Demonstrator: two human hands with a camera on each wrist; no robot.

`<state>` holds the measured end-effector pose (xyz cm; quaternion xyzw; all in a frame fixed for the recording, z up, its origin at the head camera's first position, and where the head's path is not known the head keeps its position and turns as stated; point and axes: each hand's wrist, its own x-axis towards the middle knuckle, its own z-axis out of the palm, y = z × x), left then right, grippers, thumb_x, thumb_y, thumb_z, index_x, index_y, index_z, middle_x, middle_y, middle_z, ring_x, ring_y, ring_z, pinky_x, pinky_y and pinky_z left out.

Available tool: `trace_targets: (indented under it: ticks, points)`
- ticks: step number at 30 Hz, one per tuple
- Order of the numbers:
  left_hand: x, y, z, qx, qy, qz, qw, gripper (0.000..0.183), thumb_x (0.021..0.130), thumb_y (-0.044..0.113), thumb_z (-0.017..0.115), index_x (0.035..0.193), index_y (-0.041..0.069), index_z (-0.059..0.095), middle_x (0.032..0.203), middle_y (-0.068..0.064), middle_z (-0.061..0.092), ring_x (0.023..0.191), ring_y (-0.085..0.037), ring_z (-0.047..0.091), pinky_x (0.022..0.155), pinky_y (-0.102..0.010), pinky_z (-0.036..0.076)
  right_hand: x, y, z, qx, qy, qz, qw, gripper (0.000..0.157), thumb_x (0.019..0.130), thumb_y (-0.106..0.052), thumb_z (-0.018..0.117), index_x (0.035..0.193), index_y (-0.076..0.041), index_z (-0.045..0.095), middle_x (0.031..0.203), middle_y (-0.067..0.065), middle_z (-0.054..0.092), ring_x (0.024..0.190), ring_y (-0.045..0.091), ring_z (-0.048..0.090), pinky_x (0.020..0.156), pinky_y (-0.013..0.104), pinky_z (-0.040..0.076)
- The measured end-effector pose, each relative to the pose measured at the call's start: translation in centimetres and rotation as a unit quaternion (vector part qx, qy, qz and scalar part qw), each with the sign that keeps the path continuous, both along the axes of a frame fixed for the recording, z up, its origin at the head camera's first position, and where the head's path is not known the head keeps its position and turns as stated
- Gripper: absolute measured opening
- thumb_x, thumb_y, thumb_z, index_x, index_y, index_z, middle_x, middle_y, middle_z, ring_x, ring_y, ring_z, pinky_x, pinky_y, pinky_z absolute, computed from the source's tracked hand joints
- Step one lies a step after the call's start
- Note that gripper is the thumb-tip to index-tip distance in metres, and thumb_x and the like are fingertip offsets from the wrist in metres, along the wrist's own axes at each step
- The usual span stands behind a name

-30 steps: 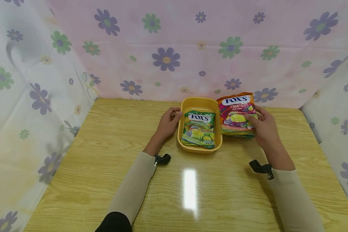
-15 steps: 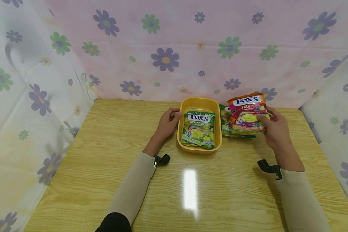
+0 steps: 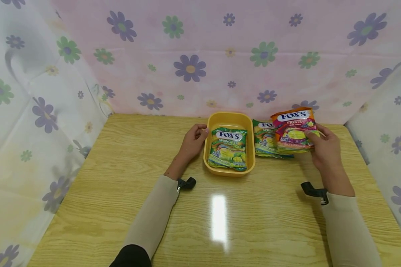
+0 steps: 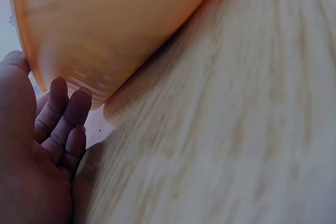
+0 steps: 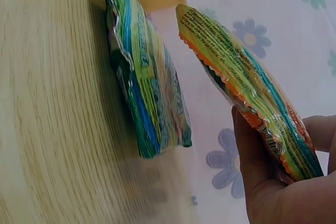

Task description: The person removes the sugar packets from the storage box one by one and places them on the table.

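Observation:
A yellow plastic tray sits near the table's back edge with a green Fox's Spring Tea candy bag lying inside. At its left side my left hand holds the rim, thumb at the top edge and fingers by the outer wall. My right hand pinches an orange and purple Fox's Fruits candy bag, thumb on its printed face. In the right wrist view that bag is lifted above the table. Another green Spring Tea bag lies right of the tray, partly covered by the raised bag in the head view.
The wood-grain table extends in front of the tray and to both sides. Flower-printed cloth hangs directly behind it, with more cloth at left and right. Each wrist wears a small black camera mount.
My right hand has moved right with the Fruits bag, away from the tray, uncovering the second Spring Tea bag. My left hand and the tray have stayed put.

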<state>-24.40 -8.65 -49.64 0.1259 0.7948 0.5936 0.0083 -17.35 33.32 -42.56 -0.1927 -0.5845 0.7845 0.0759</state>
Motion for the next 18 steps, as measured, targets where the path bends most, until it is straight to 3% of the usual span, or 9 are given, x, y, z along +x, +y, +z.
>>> trace_targets:
  ticks: [9, 14, 18]
  points:
    - [-0.1, 0.0, 0.0, -0.007, 0.000, 0.002, 1.0000, 0.043, 0.111, 0.042, 0.056, 0.141, 0.011, 0.060, 0.103, -0.009, 0.071, 0.097, -0.022, 0.065, 0.093, -0.039, 0.051, 0.0, 1.7, -0.2, -0.043, -0.002, -0.043, 0.998, 0.071, 0.096, -0.011, 0.080, 0.160, -0.015, 0.049, 0.152, 0.003, 0.052, 0.114, 0.011, 0.065, 0.074, 0.022, 0.061]
    - [-0.2, 0.0, 0.0, -0.009, 0.002, 0.003, 0.9999, 0.044, 0.112, 0.042, 0.056, 0.141, 0.010, 0.060, 0.102, -0.008, 0.070, 0.097, -0.022, 0.065, 0.093, -0.039, 0.051, 0.0, 2.6, -0.4, -0.051, -0.020, -0.055, 0.997, 0.074, 0.092, -0.016, 0.084, 0.159, -0.021, 0.052, 0.165, 0.001, 0.040, 0.125, 0.012, 0.058, 0.075, 0.021, 0.060]
    - [-0.2, 0.0, -0.1, -0.008, 0.004, 0.001, 1.0000, 0.044, 0.112, 0.043, 0.056, 0.141, 0.010, 0.060, 0.101, -0.008, 0.070, 0.096, -0.021, 0.064, 0.091, -0.039, 0.051, 0.0, 3.4, -0.7, -0.063, -0.033, -0.062, 0.996, 0.075, 0.091, -0.018, 0.086, 0.158, -0.023, 0.053, 0.166, -0.002, 0.038, 0.129, 0.013, 0.055, 0.076, 0.021, 0.060]
